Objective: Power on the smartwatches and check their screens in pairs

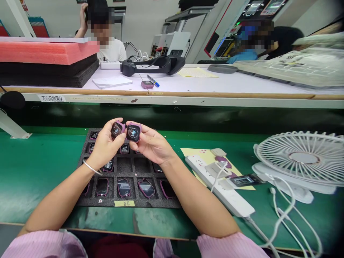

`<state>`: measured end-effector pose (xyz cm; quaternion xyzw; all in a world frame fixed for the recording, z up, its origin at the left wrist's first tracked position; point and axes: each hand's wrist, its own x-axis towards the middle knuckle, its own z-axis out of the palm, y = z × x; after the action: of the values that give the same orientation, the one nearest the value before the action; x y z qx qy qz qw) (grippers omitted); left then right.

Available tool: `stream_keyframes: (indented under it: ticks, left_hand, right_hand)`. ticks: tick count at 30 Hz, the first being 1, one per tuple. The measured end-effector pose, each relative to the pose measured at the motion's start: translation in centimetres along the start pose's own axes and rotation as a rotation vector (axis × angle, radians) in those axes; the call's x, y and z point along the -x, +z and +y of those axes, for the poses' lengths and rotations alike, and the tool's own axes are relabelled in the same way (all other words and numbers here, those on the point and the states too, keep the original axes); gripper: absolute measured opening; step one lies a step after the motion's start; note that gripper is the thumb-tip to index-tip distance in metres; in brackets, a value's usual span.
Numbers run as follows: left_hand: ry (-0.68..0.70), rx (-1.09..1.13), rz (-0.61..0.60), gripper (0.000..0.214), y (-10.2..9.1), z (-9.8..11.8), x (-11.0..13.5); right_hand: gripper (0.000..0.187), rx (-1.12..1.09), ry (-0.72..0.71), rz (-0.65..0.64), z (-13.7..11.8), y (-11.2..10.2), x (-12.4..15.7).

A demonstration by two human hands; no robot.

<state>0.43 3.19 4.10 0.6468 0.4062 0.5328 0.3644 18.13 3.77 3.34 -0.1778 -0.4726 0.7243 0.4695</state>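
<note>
My left hand (107, 143) is closed around a purple-framed smartwatch body (117, 129) whose screen is lit. Between the fingers of my right hand (154, 145) sits another purple smartwatch body (133, 132), its dark face showing a bluish-white graphic. The two watches are held side by side, screens toward me. Beneath them lies a dark foam tray (110, 200) with square pockets, many holding purple-edged watch bodies such as this one (123, 188). Two pockets in the tray's middle hold nothing. My hands and forearms hide part of the tray.
A white power strip (220, 186) with plugs and cables lies right of the tray, near a white fan (303, 157). A raised shelf (172, 98) behind carries foam blocks (48, 53), a black headset (156, 66), a pen and another watch. Other people are beyond it.
</note>
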Motion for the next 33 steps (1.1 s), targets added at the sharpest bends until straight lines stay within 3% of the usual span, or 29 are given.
stream_keyframes:
  ticks: [30,33]
  left_hand:
    - [0.013,-0.048,-0.019,0.045,-0.08,0.07,0.04]
    - [-0.05,-0.001,0.005,0.044,0.02,-0.17,-0.12]
  right_hand:
    - [0.043,0.013,0.003,0.016,-0.09,0.21,0.05]
    - [0.04,0.014,0.014,0.027,0.0,-0.08,-0.14]
